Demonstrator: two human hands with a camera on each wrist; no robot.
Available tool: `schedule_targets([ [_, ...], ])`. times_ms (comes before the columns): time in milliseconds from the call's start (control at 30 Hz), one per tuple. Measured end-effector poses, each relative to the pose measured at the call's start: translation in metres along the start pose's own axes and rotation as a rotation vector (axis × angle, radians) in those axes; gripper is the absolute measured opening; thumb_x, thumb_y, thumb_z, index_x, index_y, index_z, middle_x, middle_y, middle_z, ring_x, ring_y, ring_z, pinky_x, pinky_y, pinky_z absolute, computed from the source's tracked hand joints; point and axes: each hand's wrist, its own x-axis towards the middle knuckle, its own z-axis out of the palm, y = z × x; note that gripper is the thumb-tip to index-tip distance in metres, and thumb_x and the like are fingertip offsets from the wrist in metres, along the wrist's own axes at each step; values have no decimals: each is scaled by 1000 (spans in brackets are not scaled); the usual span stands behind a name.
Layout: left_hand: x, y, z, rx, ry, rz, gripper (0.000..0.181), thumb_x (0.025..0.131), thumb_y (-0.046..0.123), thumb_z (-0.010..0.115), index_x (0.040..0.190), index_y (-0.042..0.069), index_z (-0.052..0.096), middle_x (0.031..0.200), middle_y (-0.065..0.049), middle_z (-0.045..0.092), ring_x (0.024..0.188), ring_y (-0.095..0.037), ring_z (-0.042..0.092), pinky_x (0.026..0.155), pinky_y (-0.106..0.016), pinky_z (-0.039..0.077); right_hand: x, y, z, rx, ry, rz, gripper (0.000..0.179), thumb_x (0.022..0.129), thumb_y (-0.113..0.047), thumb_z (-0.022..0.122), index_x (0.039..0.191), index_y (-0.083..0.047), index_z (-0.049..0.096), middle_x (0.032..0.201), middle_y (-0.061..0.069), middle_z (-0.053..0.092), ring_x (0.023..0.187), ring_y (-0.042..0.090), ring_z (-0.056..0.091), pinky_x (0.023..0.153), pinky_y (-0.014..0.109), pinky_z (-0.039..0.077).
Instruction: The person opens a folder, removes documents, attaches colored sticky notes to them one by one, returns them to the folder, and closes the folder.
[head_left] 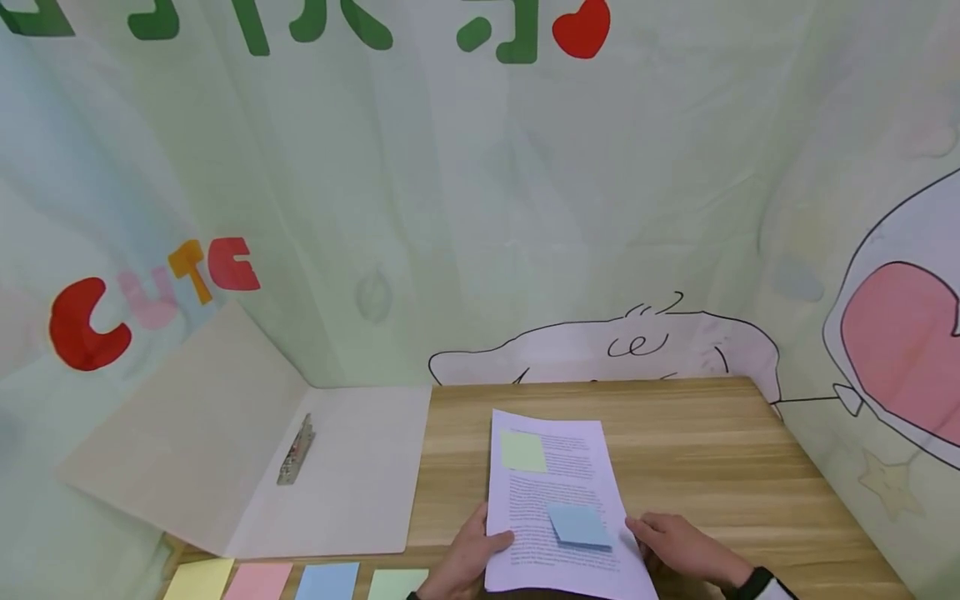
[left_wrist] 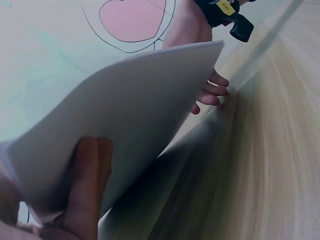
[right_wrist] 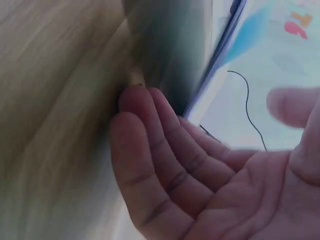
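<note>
A stack of printed paper sheets [head_left: 555, 475] is held raised above the wooden table. A green sticky note [head_left: 524, 451] lies at its upper left, and a blue sticky note pad [head_left: 579, 527] at its lower right. My left hand [head_left: 468, 550] grips the stack's left edge, thumb on the printed side; in the left wrist view its fingers [left_wrist: 90, 175] press against the blank underside. Beside the right edge is my right hand [head_left: 686, 546]. Seen from the right wrist, its fingers [right_wrist: 170, 145] are loosely bent, with the thumb apart and nothing pinched between them.
An opened white folder [head_left: 367, 475] with a metal clip [head_left: 297, 452] lies on the left of the table [head_left: 712, 467]. Along the front edge are yellow [head_left: 198, 579], pink [head_left: 257, 581], blue [head_left: 327, 581] and green [head_left: 397, 583] sticky note pads. A printed curtain [head_left: 600, 208] hangs behind.
</note>
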Motion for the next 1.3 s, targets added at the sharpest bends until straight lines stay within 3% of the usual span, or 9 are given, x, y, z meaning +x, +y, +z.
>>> schedule_targets([
  [100,-2,0,1,-28,-12,13,50,89,-10,47,135,-11,29,117,-23,59,95,-31,64,77,-38,53,0,1,-1,58,-20,55,49,96,-48,45,90,-2,60,78,4,60,69,18,54,60,32,41],
  [267,-3,1,1,-87,-102,53,53,92,-3,51,138,-8,26,124,-24,56,100,-30,62,81,-37,52,4,2,-6,185,-134,19,54,99,-44,41,116,5,57,93,8,65,80,21,58,70,33,41],
  [367,-3,0,1,-63,-138,62,53,93,0,52,139,-6,25,125,-23,55,101,-31,62,81,-37,52,6,3,-7,226,-167,16,51,100,-37,42,121,8,53,95,8,65,81,22,59,70,33,41],
  [600,-3,-3,2,91,-67,21,51,91,-5,52,137,-5,31,114,-17,61,93,-30,64,74,-39,53,6,0,-3,283,-178,-12,40,102,-22,39,122,11,52,102,13,66,86,23,62,76,36,45],
  [867,-1,-7,5,167,-11,39,45,92,-2,52,134,-6,34,111,-17,61,90,-31,64,70,-37,53,8,0,5,324,-188,4,40,102,-24,38,119,9,54,97,12,67,81,23,65,67,32,50],
  [1100,-3,-5,5,189,48,43,45,91,-2,54,132,-8,35,109,-16,62,86,-28,66,69,-36,54,7,2,7,387,-224,-40,38,100,-13,40,130,12,45,109,15,65,90,25,64,75,37,52],
  [1300,-4,3,-5,194,57,29,48,92,2,52,132,-13,31,104,-18,65,85,-25,66,72,-35,52,9,-1,4,379,-129,-75,42,100,-11,40,132,16,38,107,14,65,88,25,64,74,36,51],
])
